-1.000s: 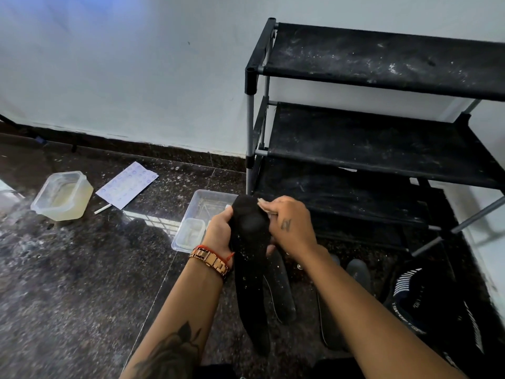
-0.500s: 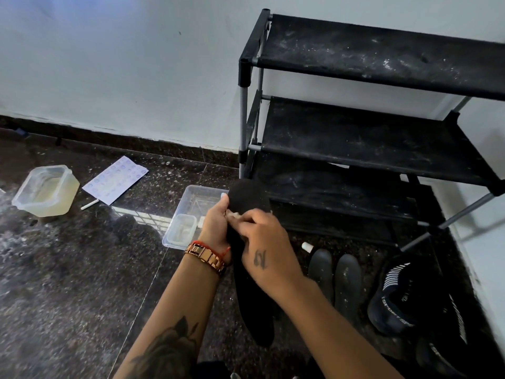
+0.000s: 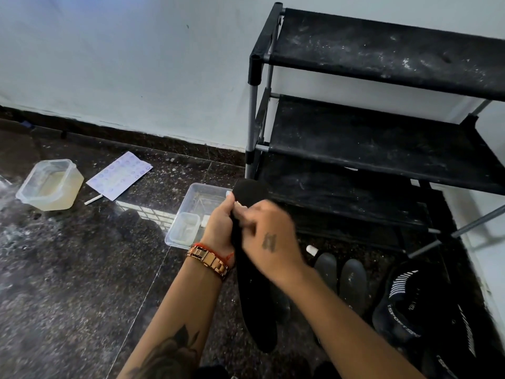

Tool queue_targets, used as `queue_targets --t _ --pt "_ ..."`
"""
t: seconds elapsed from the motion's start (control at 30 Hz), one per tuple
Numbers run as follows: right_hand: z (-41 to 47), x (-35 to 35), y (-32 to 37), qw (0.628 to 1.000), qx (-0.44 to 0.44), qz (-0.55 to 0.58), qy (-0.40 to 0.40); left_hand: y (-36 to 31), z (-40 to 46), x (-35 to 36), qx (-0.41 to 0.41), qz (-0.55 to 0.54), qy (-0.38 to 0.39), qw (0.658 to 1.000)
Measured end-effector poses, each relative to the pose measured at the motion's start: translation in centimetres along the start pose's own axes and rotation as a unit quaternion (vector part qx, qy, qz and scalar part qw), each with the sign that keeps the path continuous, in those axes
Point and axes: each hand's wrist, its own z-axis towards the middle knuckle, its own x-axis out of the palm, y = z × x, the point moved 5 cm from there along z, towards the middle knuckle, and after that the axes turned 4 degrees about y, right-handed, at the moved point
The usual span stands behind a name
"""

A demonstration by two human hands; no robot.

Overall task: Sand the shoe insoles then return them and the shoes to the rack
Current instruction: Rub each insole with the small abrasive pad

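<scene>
A long black insole (image 3: 257,310) stands upright in front of me, its rounded end up by the rack's lowest shelf. My left hand (image 3: 220,228) grips its left edge near the top. My right hand (image 3: 270,236), blurred by motion, lies across the insole's face with its fingers closed on a small pale sanding piece, of which only a sliver shows. Two more dark insoles (image 3: 326,269) lie side by side on the floor to the right. Black sport shoes (image 3: 410,310) sit beyond them. The black three-shelf rack (image 3: 382,132) holds nothing.
A clear plastic tray (image 3: 196,192) with a smaller tub inside sits on the floor just left of my hands. Farther left are a tub of cloudy liquid (image 3: 49,184), a printed sheet (image 3: 120,175) and a white stick (image 3: 93,199). A small white cap (image 3: 311,249) lies below the rack.
My right hand has slid down from the insole's top end onto its face and is now blurred. My view shifted, bringing the floor insoles and shoes into clearer sight.
</scene>
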Motion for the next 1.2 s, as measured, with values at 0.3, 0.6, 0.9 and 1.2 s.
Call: queue_targets --t 0.3,0.6,0.9,1.2 --pt "0.8 0.2 -4.5 0.993 0.06 -0.096 0.021 0.1 -0.2 0.2 -0.014 0.013 -0.006 1.0" --pt "-0.5 0.6 0.6 0.997 -0.045 0.004 0.055 -0.1 0.1 -0.1 0.017 -0.011 -0.03 0.999" --pt "0.8 0.6 -5.0 0.996 0.038 -0.071 0.024 0.6 0.4 0.1 -0.015 0.011 -0.017 1.0" --pt "-0.2 0.8 -0.2 0.999 -0.047 0.009 0.025 0.1 0.2 -0.1 0.006 -0.015 -0.028 0.999"
